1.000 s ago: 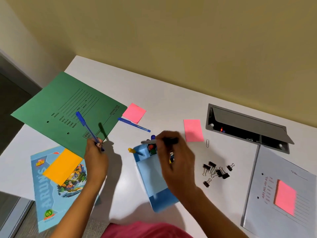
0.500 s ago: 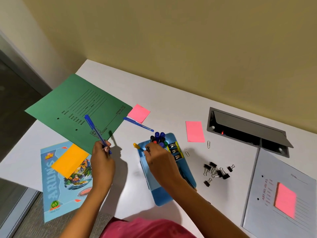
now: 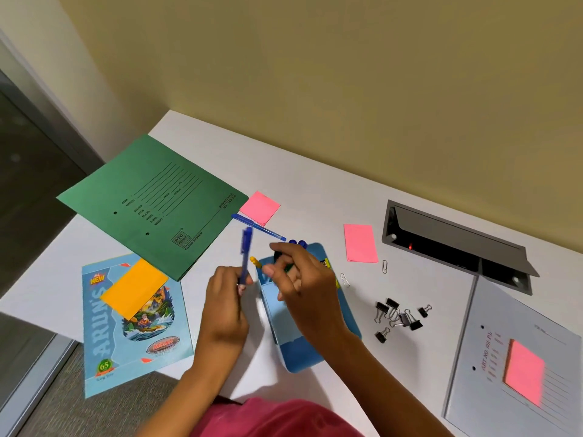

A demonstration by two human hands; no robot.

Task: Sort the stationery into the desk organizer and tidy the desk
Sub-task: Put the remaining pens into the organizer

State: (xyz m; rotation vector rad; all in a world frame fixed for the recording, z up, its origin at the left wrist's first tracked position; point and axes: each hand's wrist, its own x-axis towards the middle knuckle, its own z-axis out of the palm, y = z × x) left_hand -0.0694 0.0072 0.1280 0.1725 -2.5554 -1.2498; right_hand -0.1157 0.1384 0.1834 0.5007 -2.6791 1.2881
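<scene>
A blue desk organizer (image 3: 303, 351) stands near the front of the white desk, with blue-capped pens (image 3: 298, 243) and a yellow-tipped pen (image 3: 255, 262) poking out of its far end. My left hand (image 3: 224, 307) grips a blue pen (image 3: 246, 250) upright, just left of the organizer. My right hand (image 3: 303, 288) hovers over the organizer's pen slots with loosely bent fingers and nothing plainly in it. Another blue pen (image 3: 262, 228) lies on the desk behind. Several black binder clips (image 3: 399, 316) and two paper clips (image 3: 384, 266) lie to the right.
A green folder (image 3: 151, 200) lies at the left, overhanging the desk edge. In front of it is a blue notebook (image 3: 132, 335) with an orange pad (image 3: 134, 288) on top. Pink notes (image 3: 260, 207) (image 3: 360, 243) sit behind. A grey folder (image 3: 511, 326) and open cable box (image 3: 454, 244) are right.
My right hand put a dark marker into the organizer and now hovers above it. My left hand carried the blue pen from the green folder rightward, close to the organizer.
</scene>
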